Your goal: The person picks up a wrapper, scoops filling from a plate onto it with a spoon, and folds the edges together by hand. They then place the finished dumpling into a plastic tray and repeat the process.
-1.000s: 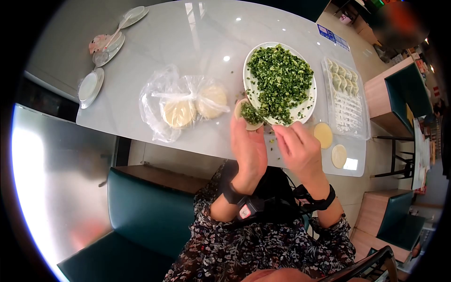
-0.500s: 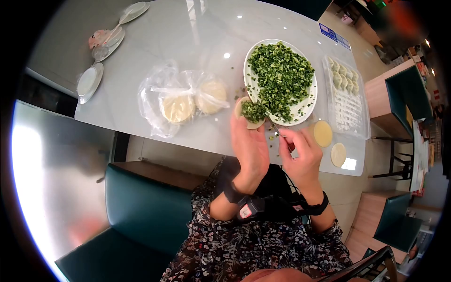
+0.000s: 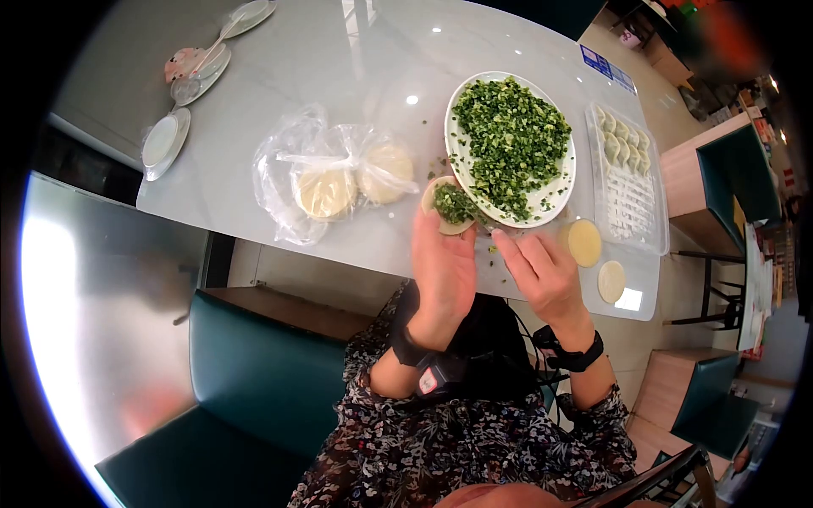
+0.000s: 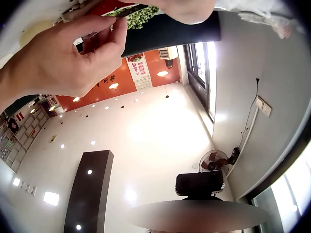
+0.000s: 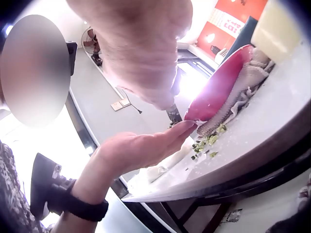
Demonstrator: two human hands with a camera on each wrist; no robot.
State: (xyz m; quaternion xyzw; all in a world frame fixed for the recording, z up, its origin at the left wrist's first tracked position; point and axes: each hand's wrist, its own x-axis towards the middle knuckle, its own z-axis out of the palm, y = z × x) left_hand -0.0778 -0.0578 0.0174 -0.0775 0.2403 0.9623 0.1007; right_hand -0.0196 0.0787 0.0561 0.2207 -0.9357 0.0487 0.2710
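In the head view, the left hand (image 3: 445,271) is palm up, holding a round dumpling wrapper (image 3: 429,201) on its fingers with the thumb at the near edge. A mound of chopped green filling (image 3: 454,206) sits on the wrapper. Close to its right, the right hand (image 3: 546,275) pinches a thin metal utensil (image 5: 173,115), whose working end is hidden in the filling. Its dark shaft (image 4: 131,10) shows between thumb and fingers in the left wrist view. Just beyond both hands stands a white oval plate (image 3: 451,127) heaped with chopped greens (image 3: 512,140).
Two loose wrappers (image 3: 611,282) lie at the right. Behind them, a clear tray (image 3: 628,207) holds several folded dumplings (image 3: 625,144). More wrappers fill plastic bags (image 3: 326,193) at the left. Small dishes (image 3: 165,140) line the far left edge. Green crumbs (image 5: 211,141) lie near the plate.
The right hand drew slightly back from the plate, then came up again toward the wrapper, its fingers now straighter. The left hand stays nearly in place with the filled wrapper.
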